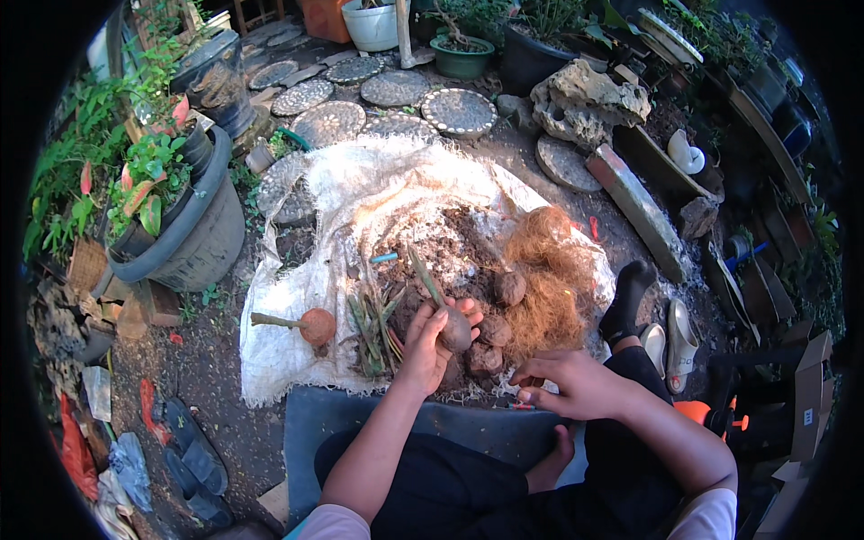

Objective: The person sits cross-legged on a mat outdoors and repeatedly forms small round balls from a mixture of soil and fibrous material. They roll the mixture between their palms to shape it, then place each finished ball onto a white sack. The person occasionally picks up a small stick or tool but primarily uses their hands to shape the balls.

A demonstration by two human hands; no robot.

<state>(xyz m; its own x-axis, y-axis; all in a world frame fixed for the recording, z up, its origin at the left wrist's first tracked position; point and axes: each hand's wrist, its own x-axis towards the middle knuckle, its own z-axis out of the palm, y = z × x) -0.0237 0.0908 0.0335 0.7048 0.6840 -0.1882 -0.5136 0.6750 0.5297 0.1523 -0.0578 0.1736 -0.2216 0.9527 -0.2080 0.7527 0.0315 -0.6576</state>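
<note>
My left hand (425,349) is closed around a plant cutting with a round, dark soil ball (456,334); its thick green stem (425,275) points up and away. My right hand (569,382) hovers to the right, fingers loosely bent, thumb apart, nothing visible in it. A small red and teal item (521,406) lies just below its thumb. Brown balls (509,288) and loose orange-brown fibre (546,310) lie beyond it. Left of my left hand are cut green stems (370,326) and a fibre-wrapped ball (317,327) with a stem lying sideways.
A white woven sack (281,355) is spread under the materials, with loose soil and a blue stick (384,257) on it. I sit on a dark mat (310,423). A large pot (202,225), sandals (196,450) and a stone slab (637,213) flank the sack.
</note>
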